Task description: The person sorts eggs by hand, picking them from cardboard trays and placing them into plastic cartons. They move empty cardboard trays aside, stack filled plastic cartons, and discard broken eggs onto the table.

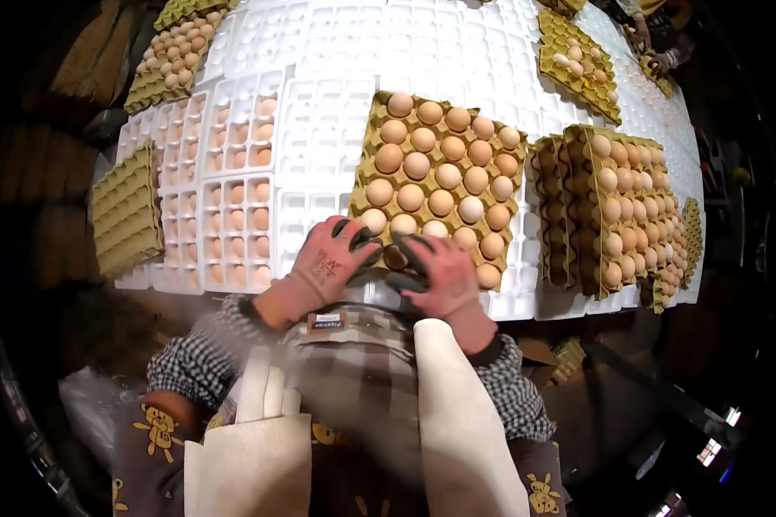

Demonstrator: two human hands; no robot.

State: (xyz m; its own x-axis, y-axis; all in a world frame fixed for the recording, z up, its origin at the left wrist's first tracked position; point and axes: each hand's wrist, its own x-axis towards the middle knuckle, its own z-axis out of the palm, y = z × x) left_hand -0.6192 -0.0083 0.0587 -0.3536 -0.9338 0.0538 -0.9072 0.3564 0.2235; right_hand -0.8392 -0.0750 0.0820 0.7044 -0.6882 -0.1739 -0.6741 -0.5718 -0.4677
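Observation:
A pulp egg tray [516,207] with brown eggs in its cups lies on the table in front of me. My left hand [332,258], in a pink glove with dark fingertips, is at the tray's near left corner with its fingers bent together. What lies under those fingers is hidden. My right hand [444,274], gloved alike, is at the near edge, thumb and fingers about a shaded egg [395,257]. Just beyond the hands, more eggs, such as one egg [441,202], sit in rows.
White plastic egg trays [306,207] cover the table, those on the left holding eggs. A stack of filled pulp trays [578,215] stands at right. On the left is an empty pulp tray [129,211]. Another person's hand [661,62] shows at far right.

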